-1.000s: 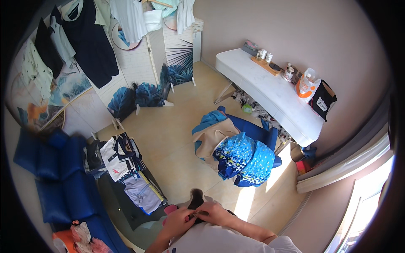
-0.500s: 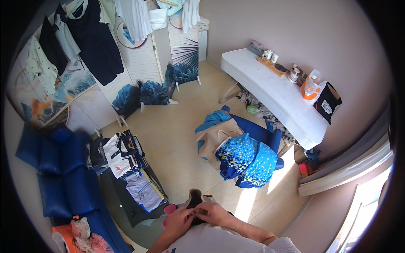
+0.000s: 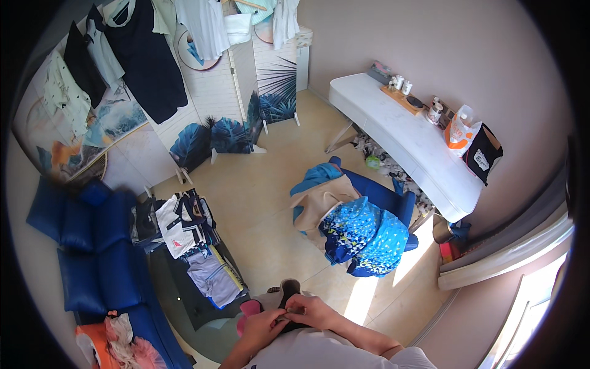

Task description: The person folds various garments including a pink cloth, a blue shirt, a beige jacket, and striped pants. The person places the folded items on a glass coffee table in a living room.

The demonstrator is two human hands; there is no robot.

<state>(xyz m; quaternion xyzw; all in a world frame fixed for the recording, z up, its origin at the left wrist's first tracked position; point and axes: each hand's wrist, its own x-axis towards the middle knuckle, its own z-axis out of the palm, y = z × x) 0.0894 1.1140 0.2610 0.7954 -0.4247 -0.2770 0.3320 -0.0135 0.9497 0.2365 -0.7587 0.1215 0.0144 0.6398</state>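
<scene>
My left hand [image 3: 263,326] and my right hand [image 3: 311,311] meet close in front of my body at the lower middle. Both are closed, with fingertips pinched together on a beige garment with a dark opening [image 3: 270,297]. What exact part of it they grip is hidden by the fingers. Beside the left hand shows a pink item [image 3: 250,309], its kind unclear. To the left, stacks of folded clothes [image 3: 176,230] lie on a dark low table [image 3: 175,289], a grey folded garment [image 3: 212,277] nearest me.
A blue armchair [image 3: 380,194] bears blue patterned and beige fabric [image 3: 362,237]. Blue sofa [image 3: 117,277] at left; white desk [image 3: 393,135] with bags and jars at far right. Clothes [image 3: 147,67] hang over a folding screen [image 3: 209,92]. A curtain [image 3: 510,249] hangs at right.
The whole view has shifted slightly, the room's things sitting a little further right. My hands stay together on the garment, with small finger movement only.
</scene>
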